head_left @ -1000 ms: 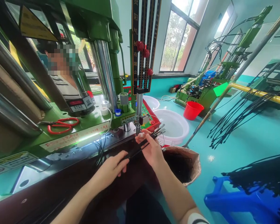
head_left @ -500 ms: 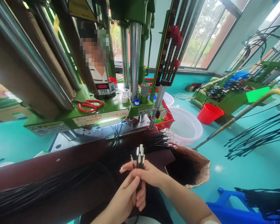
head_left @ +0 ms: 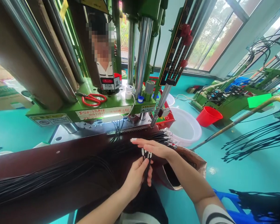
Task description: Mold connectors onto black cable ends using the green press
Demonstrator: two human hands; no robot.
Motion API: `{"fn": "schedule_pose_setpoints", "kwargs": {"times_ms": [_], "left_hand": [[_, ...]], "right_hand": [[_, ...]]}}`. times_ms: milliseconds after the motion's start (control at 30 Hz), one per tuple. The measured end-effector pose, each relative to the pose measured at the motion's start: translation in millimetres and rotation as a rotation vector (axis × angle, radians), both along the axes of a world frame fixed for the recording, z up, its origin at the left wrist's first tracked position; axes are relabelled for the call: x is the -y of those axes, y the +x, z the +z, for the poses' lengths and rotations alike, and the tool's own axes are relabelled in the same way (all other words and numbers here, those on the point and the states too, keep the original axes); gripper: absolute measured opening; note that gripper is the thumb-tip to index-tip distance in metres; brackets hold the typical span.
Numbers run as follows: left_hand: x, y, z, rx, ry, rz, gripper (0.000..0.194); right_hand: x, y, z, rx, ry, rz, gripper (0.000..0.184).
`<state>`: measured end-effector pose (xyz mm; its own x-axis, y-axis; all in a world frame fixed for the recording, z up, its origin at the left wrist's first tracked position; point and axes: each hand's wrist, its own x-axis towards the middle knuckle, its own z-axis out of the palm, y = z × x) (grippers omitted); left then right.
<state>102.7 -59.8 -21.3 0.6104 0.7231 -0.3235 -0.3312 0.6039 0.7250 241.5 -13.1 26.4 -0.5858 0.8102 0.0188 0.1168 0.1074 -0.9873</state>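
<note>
My left hand is closed around a small upright bundle of black cables with silvery metal connectors at their top ends. Flat and stretched out, my right hand lies across the connector tips, its fingers pointing left. It hides part of the tips, and I cannot tell how firmly it touches them. Just behind it, a larger bunch of black cables with metal ends rests on the brown tabletop. More long black cables run along the tabletop to the left.
A green press stands ahead, with red-handled scissors and a white spool on its ledge. At right are a paper sack, a white tub, a red bucket and a blue stool. A person is mirrored in the dark cylinder.
My right hand has let go of the cables and risen flat over their connector ends. My left hand keeps the bundle and has shifted slightly right and up. The view has turned slightly.
</note>
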Motion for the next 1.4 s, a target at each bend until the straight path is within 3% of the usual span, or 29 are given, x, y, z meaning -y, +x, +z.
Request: {"fn": "schedule_pose_setpoints", "kwargs": {"times_ms": [67,167,367,500,600,667,733,833,933,1000,1133,1233,1300,1400], "left_hand": [[-2.6,0.9,-2.2,-0.012,0.026,0.057,0.029],[-6.3,1.5,-4.8,0.012,0.031,0.092,0.028],[-9.6,2.9,1.9,0.046,-0.008,0.054,0.027],[-10.0,3.5,3.0,0.042,-0.003,0.15,0.028],[-12.9,-1.9,-2.8,0.008,0.016,0.241,0.03],[-16.4,-10.2,-8.1,-0.039,0.054,0.278,0.029],[-20.0,-20.5,-13.3,-0.09,0.124,0.295,0.026],[-23.3,-33.8,-19.7,-0.126,0.194,0.313,0.023],[-23.7,-40.8,-23.4,-0.137,0.179,0.362,0.022],[-23.5,-43.4,-24.0,-0.15,0.161,0.4,0.024],[-24.0,-47.4,-20.9,-0.147,0.13,0.417,0.026],[-25.1,-47.5,-16.7,-0.147,0.132,0.403,0.027],[-25.7,-44.7,-14.6,-0.161,0.145,0.374,0.029],[-26.6,-35.4,-13.2,-0.222,0.176,0.275,0.03]], "right_hand": [[2.2,4.1,-1.2,0.066,0.033,-0.01,0.047],[4.5,7.0,1.1,0.131,-0.055,0.0,0.048],[0.3,0.1,15.0,0.21,-0.151,0.171,0.055],[-7.3,-10.6,18.1,0.267,-0.091,0.24,0.054],[-16.8,-17.9,12.8,0.325,0.107,0.259,0.048],[-28.1,-19.3,5.3,0.375,0.274,0.177,0.045],[-44.0,-17.1,-5.5,0.483,0.409,-0.024,0.042],[-71.4,-11.2,-24.4,0.866,0.56,-0.297,0.041],[-89.8,-9.3,-34.9,1.265,0.638,-0.296,0.038],[-92.7,-9.9,-31.8,1.364,0.64,-0.219,0.031],[-75.8,-4.7,-9.1,1.288,0.524,-0.086,0.021],[-46.0,6.7,0.7,1.082,0.411,-0.132,0.013],[-20.7,11.6,-4.2,0.884,0.174,-0.224,0.012],[16.5,6.4,-25.4,0.445,-0.251,-0.405,0.024]]}}
